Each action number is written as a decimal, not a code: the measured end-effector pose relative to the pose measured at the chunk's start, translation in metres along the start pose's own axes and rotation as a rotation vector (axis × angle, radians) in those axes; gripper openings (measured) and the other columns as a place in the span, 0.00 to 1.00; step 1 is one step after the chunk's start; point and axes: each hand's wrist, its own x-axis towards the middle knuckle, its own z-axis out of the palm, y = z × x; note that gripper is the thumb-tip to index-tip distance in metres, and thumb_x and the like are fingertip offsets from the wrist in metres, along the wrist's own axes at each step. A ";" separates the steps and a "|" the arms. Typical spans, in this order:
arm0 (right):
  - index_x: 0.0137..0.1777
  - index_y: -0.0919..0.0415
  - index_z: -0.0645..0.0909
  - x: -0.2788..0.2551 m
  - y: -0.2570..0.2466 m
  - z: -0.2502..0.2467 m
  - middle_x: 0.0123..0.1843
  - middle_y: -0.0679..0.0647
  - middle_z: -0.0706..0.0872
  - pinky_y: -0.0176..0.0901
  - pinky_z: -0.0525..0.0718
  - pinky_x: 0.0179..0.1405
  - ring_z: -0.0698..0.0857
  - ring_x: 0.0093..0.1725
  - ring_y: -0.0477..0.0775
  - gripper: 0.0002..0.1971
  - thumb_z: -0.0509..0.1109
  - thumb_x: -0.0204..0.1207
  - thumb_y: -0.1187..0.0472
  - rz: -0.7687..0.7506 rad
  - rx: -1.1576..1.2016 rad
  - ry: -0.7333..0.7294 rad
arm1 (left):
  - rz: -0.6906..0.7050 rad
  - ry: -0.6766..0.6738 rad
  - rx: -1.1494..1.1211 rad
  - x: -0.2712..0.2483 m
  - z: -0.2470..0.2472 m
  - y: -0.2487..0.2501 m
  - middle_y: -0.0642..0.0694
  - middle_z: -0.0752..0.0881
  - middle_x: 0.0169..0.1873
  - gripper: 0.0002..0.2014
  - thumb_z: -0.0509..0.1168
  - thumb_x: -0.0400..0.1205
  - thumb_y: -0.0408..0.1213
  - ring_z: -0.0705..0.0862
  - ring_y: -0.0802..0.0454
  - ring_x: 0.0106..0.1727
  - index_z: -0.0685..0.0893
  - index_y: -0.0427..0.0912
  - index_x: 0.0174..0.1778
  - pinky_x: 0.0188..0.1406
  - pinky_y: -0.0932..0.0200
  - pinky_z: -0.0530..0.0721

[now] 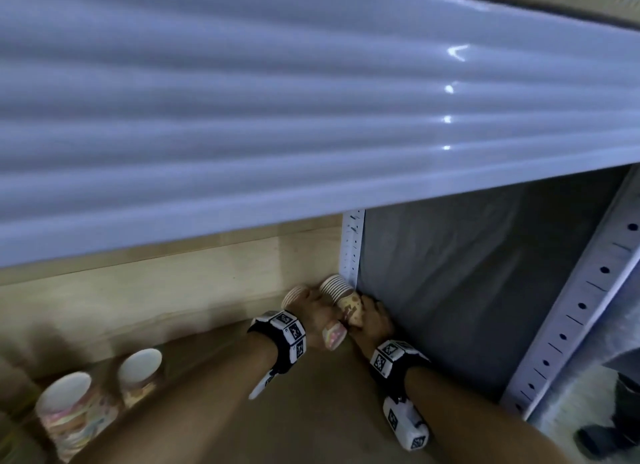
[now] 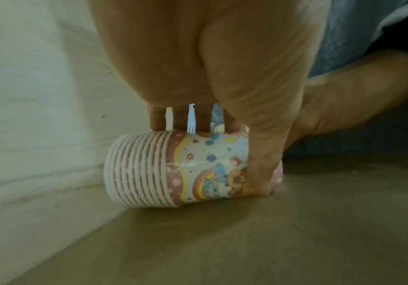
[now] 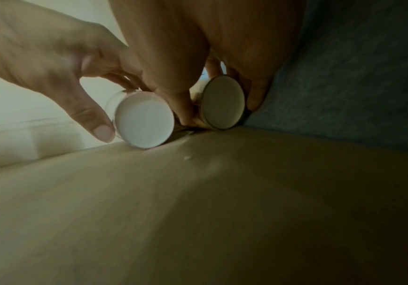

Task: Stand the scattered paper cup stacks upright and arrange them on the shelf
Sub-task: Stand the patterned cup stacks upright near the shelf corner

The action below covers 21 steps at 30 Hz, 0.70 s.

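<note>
Two paper cup stacks lie on their sides in the back right corner of the brown shelf board (image 1: 311, 411). My left hand (image 1: 317, 313) grips the pink birthday-print stack (image 2: 193, 169), fingers over its top and thumb (image 2: 259, 173) on its near side. Its white base (image 3: 144, 119) faces the right wrist camera. Beside it, my right hand (image 1: 372, 316) grips the brown-print stack (image 1: 341, 295), with its rims toward the back and its base (image 3: 222, 102) toward me. Two more stacks (image 1: 140, 373) (image 1: 69, 411) stand upright at the near left.
A white upper shelf (image 1: 311, 117) hangs low over the hands. A wooden back panel (image 1: 173, 290) and a grey fabric side wall (image 1: 467, 273) close the corner, with a perforated white post (image 1: 352, 245) between them. Another post (image 1: 588, 308) runs at the right.
</note>
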 end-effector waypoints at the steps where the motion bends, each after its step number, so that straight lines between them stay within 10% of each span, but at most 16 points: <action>1: 0.79 0.56 0.65 0.001 0.001 0.001 0.73 0.57 0.74 0.45 0.71 0.71 0.75 0.72 0.57 0.33 0.69 0.76 0.50 0.007 0.005 -0.006 | 0.011 0.003 0.029 0.000 0.001 0.000 0.46 0.79 0.65 0.25 0.70 0.74 0.53 0.74 0.41 0.70 0.81 0.51 0.67 0.72 0.48 0.67; 13: 0.64 0.53 0.75 -0.001 -0.014 -0.002 0.61 0.56 0.81 0.50 0.81 0.59 0.83 0.58 0.59 0.22 0.70 0.71 0.49 -0.007 0.022 0.064 | 0.025 0.037 0.006 -0.011 -0.012 0.000 0.46 0.83 0.63 0.24 0.70 0.73 0.52 0.76 0.42 0.69 0.82 0.49 0.65 0.71 0.48 0.71; 21: 0.63 0.56 0.77 -0.005 -0.036 -0.032 0.63 0.58 0.81 0.49 0.78 0.62 0.79 0.62 0.61 0.20 0.69 0.72 0.50 -0.112 -0.057 0.091 | -0.140 0.084 -0.308 -0.038 -0.039 -0.013 0.45 0.87 0.54 0.23 0.74 0.72 0.50 0.86 0.44 0.53 0.79 0.47 0.61 0.48 0.54 0.85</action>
